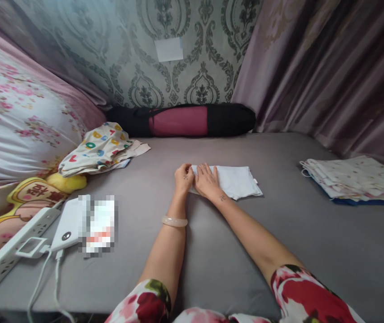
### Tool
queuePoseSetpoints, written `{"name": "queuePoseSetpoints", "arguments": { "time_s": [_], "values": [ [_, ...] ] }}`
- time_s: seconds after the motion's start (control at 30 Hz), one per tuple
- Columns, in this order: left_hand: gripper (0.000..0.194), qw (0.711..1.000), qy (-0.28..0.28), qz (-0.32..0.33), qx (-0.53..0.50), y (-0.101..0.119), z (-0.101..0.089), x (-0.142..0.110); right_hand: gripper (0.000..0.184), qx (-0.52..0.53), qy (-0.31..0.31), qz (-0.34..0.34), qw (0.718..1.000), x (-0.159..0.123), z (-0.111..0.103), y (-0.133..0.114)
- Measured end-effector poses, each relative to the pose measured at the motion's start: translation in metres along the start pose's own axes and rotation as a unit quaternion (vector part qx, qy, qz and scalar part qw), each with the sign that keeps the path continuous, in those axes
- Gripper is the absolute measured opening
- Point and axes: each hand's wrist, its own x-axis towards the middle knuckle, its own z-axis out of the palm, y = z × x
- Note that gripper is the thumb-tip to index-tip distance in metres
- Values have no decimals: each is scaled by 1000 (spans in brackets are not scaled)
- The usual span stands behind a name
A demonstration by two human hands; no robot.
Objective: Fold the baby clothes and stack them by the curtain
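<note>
A white folded cloth [237, 180] lies flat on the grey bed sheet in front of me, with a small tag sticking out at its right edge. At the cloth's left edge, my left hand [184, 178] has its fingers curled and pinched on the fabric; a pale bangle [174, 221] circles that forearm. My right hand [207, 180] rests flat on the left part of the cloth, fingers stretched out, right beside the left hand. Both hands cover the cloth's left end.
Left: a crumpled letter-print cloth [99, 150], yellow plush cushion [6, 220], power strip [13, 249], white power bank [70, 222] with cables. Right: a stack of folded fabrics [356, 179]. Behind: a long black-and-pink bag [178, 121] against the wall.
</note>
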Motion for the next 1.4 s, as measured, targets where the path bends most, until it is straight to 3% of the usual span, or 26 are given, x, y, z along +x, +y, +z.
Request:
{"name": "queuePoseSetpoints", "arguments": {
  "time_s": [0.13,0.43,0.6,0.73,0.93,1.13,1.4],
  "values": [
    [31,997,-36,29,62,0,4,-3,52,-2,-20,3,1000,-2,3,7],
    [31,993,-43,40,103,2,3,-5,51,12,-6,3,1000,-2,1,9],
    [32,985,-53,54,156,9,1,-8,51,-4,38,39,999,-4,-6,22],
    [33,976,-63,87,191,18,0,-13,49,-15,27,40,999,-5,-8,33],
    [32,965,-104,105,215,31,3,-21,44,-28,30,30,999,-5,-5,36],
    [32,964,-112,111,216,29,7,-22,46,-10,29,32,999,-5,-5,39],
    [31,965,-112,110,210,28,8,-24,52,-14,48,121,991,-10,-8,56]
  ]
}}
